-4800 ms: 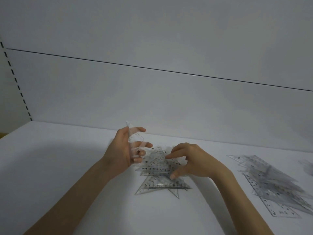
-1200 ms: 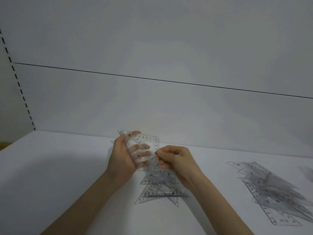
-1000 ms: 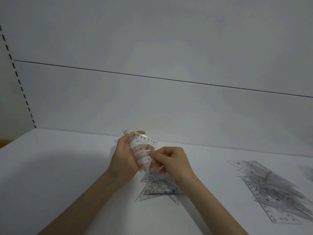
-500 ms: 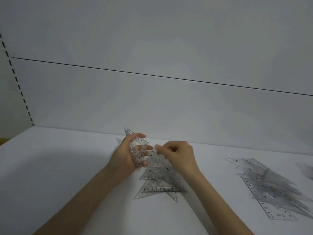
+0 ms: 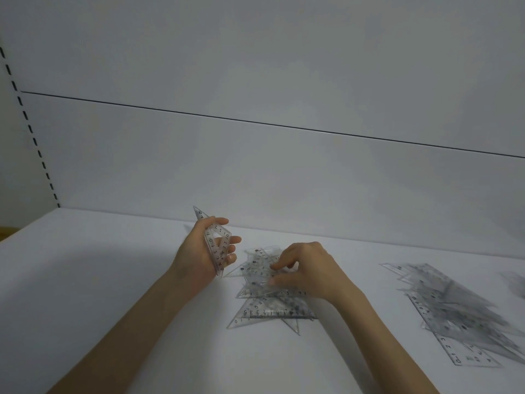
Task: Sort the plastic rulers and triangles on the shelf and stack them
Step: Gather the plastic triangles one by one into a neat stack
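Observation:
My left hand (image 5: 199,253) holds a small stack of clear plastic triangles (image 5: 217,240) upright above the white shelf (image 5: 99,280), thumb on one side and fingers on the other. Just to its right lies a loose pile of clear triangles (image 5: 267,305) on the shelf. My right hand (image 5: 306,270) is down on the top of that pile, its fingertips and thumb pinching the edge of one triangle. A second heap of clear rulers and triangles (image 5: 454,308) lies at the right.
The shelf's white back wall (image 5: 255,166) rises right behind the pile. A slotted upright (image 5: 28,123) runs along the left edge. Another blurred clear piece (image 5: 517,282) shows at the far right.
My right hand has let go of the held stack and dropped to the pile on the shelf. My left hand has turned the held triangles more edge-on.

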A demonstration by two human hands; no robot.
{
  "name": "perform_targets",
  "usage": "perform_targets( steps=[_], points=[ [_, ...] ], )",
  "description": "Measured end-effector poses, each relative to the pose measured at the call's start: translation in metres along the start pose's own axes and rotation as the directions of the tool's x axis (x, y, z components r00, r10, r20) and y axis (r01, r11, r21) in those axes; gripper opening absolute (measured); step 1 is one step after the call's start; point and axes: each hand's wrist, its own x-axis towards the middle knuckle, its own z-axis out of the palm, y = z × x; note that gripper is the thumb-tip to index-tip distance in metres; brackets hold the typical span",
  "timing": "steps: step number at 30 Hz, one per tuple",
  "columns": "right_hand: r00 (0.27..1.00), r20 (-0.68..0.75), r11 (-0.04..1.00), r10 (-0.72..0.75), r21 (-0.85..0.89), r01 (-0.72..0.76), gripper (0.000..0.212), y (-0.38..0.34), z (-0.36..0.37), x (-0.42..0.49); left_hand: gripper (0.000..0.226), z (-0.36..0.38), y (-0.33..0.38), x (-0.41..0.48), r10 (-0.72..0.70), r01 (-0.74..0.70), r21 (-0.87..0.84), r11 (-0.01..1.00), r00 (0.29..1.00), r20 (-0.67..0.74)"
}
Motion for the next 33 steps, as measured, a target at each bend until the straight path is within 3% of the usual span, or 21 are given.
perform_targets(
  steps=[3, 5, 9, 11, 12, 14, 16, 19, 21, 25, 29, 31, 33],
  points=[
    [0.991, -0.024, 0.989, -0.129, -0.082, 0.126, 0.017, 0.001, 0.000, -0.003, 0.019, 0.001, 0.001, -0.001, 0.003, -0.003, -0.006, 1.000, 1.000, 0.005],
    [0.977, -0.057, 0.971, -0.204, -0.135, 0.195, 0.019, 0.001, -0.002, -0.005, 0.019, 0.001, 0.001, -0.001, 0.008, -0.008, -0.007, 1.000, 1.000, 0.004],
    [0.894, -0.389, 0.974, -0.223, -0.115, 0.194, 0.021, -0.003, -0.005, -0.009, 0.021, 0.001, 0.001, -0.002, 0.017, -0.017, -0.002, 1.000, 1.000, 0.018],
    [0.868, -0.496, 0.973, -0.032, 0.182, 0.140, 0.014, -0.006, -0.010, -0.008, 0.021, 0.001, 0.000, -0.003, 0.018, -0.018, -0.002, 1.000, 0.999, 0.034],
    [0.881, -0.465, 0.916, 0.086, 0.384, 0.113, 0.013, -0.008, -0.014, -0.009, 0.022, 0.001, -0.001, -0.003, 0.018, -0.018, -0.001, 1.000, 0.999, 0.048],
    [0.926, -0.320, 0.700, 0.199, 0.707, 0.094, 0.009, -0.014, -0.019, -0.011, 0.023, 0.003, -0.002, -0.006, 0.010, -0.010, 0.002, 1.000, 0.996, 0.093],
    [0.955, -0.209, 0.512, 0.210, 0.856, 0.075, 0.006, -0.022, -0.018, -0.012, 0.027, 0.006, -0.005, -0.009, -0.008, 0.007, 0.004, 1.000, 0.987, 0.157],
    [0.973, -0.098, 0.403, 0.209, 0.915, 0.006, 0.009, -0.033, -0.008, -0.011, 0.037, 0.011, -0.012, -0.012, -0.043, 0.034, 0.039, 0.999, 0.969, 0.244],
    [0.975, -0.060, 0.417, 0.214, 0.908, -0.036, 0.006, -0.039, -0.002, -0.009, 0.038, 0.012, -0.016, -0.012, -0.048, 0.026, 0.081, 0.996, 0.960, 0.276],
    [0.966, -0.059, 0.564, 0.250, 0.820, -0.096, 0.011, -0.043, 0.010, -0.007, 0.043, 0.011, -0.020, -0.010, -0.036, -0.005, 0.143, 0.990, 0.959, 0.281],
    [0.941, -0.157, 0.719, 0.300, 0.686, -0.115, 0.016, -0.042, 0.012, -0.006, 0.045, 0.008, -0.022, -0.009, -0.060, 0.007, 0.148, 0.989, 0.932, 0.357],
    [0.945, -0.198, 0.804, 0.261, 0.587, -0.100, 0.020, -0.044, 0.013, -0.006, 0.045, 0.008, -0.023, -0.009, -0.062, 0.001, 0.160, 0.987, 0.924, 0.378],
    [0.958, -0.194, 0.825, 0.209, 0.561, -0.066, 0.025, -0.044, 0.012, -0.006, 0.044, 0.009, -0.024, -0.009, -0.059, -0.002, 0.153, 0.988, 0.919, 0.389]
  ],
)
